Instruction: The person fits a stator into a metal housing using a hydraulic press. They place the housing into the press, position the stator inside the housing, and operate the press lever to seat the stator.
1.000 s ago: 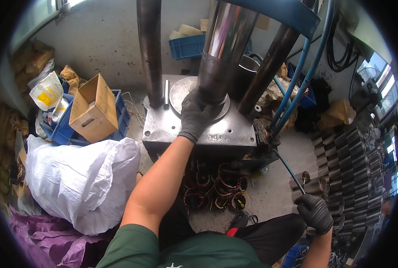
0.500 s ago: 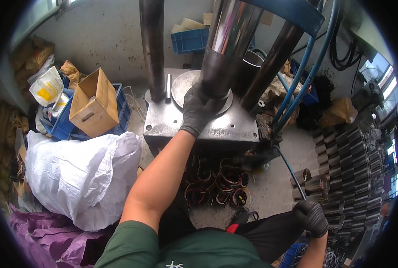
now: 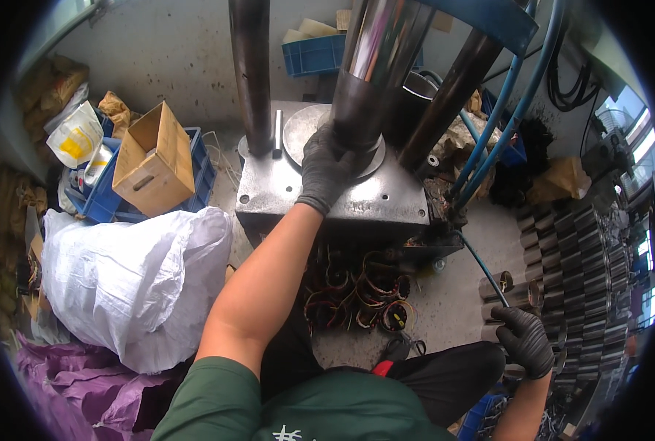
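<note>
Head view: left hand (image 3: 329,167) touches upright cylinder (image 3: 358,103), grip unclear; right hand (image 3: 526,341) clenches left-leaning lever (image 3: 481,268).

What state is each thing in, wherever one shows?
Left hand: gloved, against the dark cylinder
Right hand: gloved, closed around the lever
Brown box: open-topped
White sack: bulging, creased
Purple sheeting: crumpled
Metal cylinders: stacked in rows
Wired rings: clustered together

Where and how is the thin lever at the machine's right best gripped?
Likely at the outer end of the lever, coming from the right with fingers wrapped around it, as the right hand does now. The slim rod slants from beside the machine base toward the lower right of the view, so that end seems easiest to reach.
</note>
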`<state>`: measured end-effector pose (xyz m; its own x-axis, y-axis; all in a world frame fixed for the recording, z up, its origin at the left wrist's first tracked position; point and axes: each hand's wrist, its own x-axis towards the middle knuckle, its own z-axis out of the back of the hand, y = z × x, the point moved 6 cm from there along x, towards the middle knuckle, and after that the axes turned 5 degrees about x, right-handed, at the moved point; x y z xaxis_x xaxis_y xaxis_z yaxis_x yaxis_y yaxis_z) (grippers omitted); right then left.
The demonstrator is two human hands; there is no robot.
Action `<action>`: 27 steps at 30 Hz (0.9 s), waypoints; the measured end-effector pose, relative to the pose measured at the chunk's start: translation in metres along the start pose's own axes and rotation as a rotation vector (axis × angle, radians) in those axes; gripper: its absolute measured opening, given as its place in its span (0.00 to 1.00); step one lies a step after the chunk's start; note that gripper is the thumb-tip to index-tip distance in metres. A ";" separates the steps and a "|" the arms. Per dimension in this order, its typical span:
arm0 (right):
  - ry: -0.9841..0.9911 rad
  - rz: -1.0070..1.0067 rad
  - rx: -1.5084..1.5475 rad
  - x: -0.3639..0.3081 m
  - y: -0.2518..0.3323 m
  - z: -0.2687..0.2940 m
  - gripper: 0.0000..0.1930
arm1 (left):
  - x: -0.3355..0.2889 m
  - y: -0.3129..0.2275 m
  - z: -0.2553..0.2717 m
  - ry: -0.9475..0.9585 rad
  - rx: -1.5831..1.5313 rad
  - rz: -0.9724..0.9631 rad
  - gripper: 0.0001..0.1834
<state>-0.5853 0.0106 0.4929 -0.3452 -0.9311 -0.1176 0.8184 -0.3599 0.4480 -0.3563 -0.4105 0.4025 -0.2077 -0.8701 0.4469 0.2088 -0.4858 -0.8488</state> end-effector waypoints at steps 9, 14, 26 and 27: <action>0.082 0.060 -0.140 -0.024 -0.025 -0.038 0.08 | 0.001 0.007 -0.004 -0.020 -0.020 -0.012 0.36; 0.056 0.047 -0.130 -0.023 -0.020 -0.040 0.09 | 0.000 0.007 -0.002 -0.033 0.023 -0.022 0.36; 0.069 0.087 -0.096 -0.023 -0.026 -0.039 0.09 | -0.006 -0.024 0.006 0.063 -0.219 0.044 0.36; 0.077 0.089 -0.098 -0.023 -0.026 -0.039 0.09 | -0.007 -0.028 0.009 0.066 -0.185 0.044 0.36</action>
<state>-0.5809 0.0393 0.4493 -0.2366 -0.9599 -0.1503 0.8865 -0.2766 0.3711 -0.3526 -0.3916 0.4262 -0.2658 -0.8798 0.3942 0.0415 -0.4190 -0.9070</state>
